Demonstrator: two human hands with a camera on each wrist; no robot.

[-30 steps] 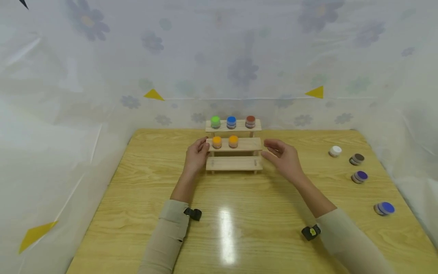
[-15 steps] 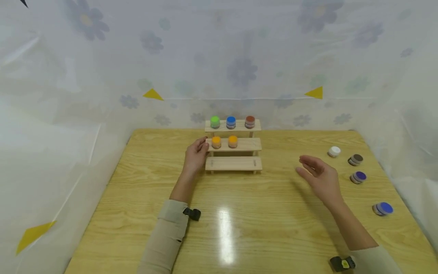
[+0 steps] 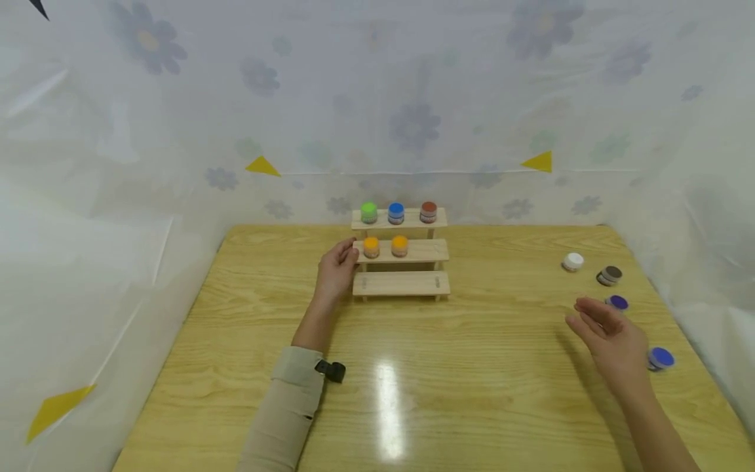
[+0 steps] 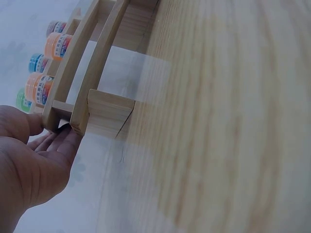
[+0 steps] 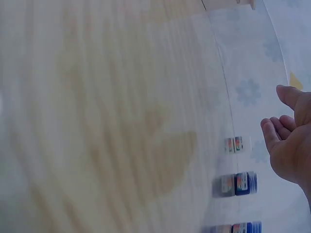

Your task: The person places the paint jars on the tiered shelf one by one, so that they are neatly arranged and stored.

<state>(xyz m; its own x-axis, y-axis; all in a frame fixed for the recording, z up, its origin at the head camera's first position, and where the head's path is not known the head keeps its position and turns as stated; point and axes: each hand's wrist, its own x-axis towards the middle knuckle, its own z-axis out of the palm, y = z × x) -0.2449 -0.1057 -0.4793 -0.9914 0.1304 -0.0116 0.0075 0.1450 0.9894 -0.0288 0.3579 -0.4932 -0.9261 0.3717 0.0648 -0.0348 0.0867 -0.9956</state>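
Observation:
A three-tier wooden rack (image 3: 401,283) stands toward the back of the table. Its top step bears a green paint jar (image 3: 368,213), a blue one (image 3: 396,213) and a brown one (image 3: 428,212). Two orange jars (image 3: 371,247) sit on the middle step. My left hand (image 3: 336,272) holds the rack's left end; in the left wrist view the thumb lies at a shelf end, with fingers (image 4: 63,143) curled beneath. Holding nothing, my right hand (image 3: 616,347) hovers over the table's right side, fingers relaxed, beside a purple-lidded jar (image 3: 617,303) and a blue-lidded jar (image 3: 661,358).
Farther back on the right stand a white-lidded jar (image 3: 573,262) and a dark-lidded jar (image 3: 609,275). A pale flowered sheet (image 3: 318,105) walls off the back and sides of the wooden table (image 3: 472,400).
From beside the rack's right end, my right hand has moved right and nearer to me, over to the loose jars. The left hand has stayed on the rack.

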